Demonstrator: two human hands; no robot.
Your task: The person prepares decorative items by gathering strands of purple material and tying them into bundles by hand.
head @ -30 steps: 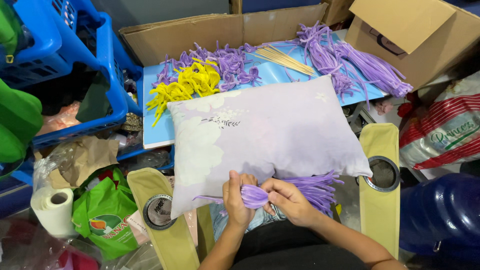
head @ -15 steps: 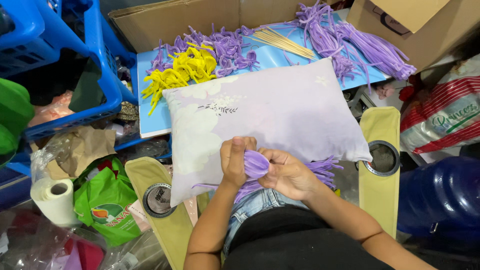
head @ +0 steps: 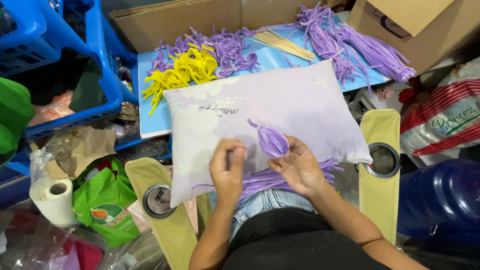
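Observation:
My right hand [head: 299, 166] holds up a purple bud-shaped piece of twisted pipe cleaners [head: 271, 140] over a pale lilac pillow [head: 280, 107] on my lap. My left hand [head: 228, 167] hovers just left of it, fingers curled with nothing in them. A bundle of loose purple pipe cleaners [head: 300, 175] lies on the pillow's near edge under my right hand.
A blue board [head: 155, 117] beyond the pillow carries yellow pipe-cleaner shapes [head: 185, 72], purple shapes [head: 225, 50], wooden sticks [head: 282, 44] and long purple pipe cleaners [head: 365, 50]. Cardboard boxes [head: 425, 27] behind, blue baskets [head: 75, 65] left, green bag [head: 102, 207], paper roll [head: 52, 197], chair arms [head: 382, 165].
My right hand has lifted the purple bud up and to the right. My left hand has let go of it and stayed lower left.

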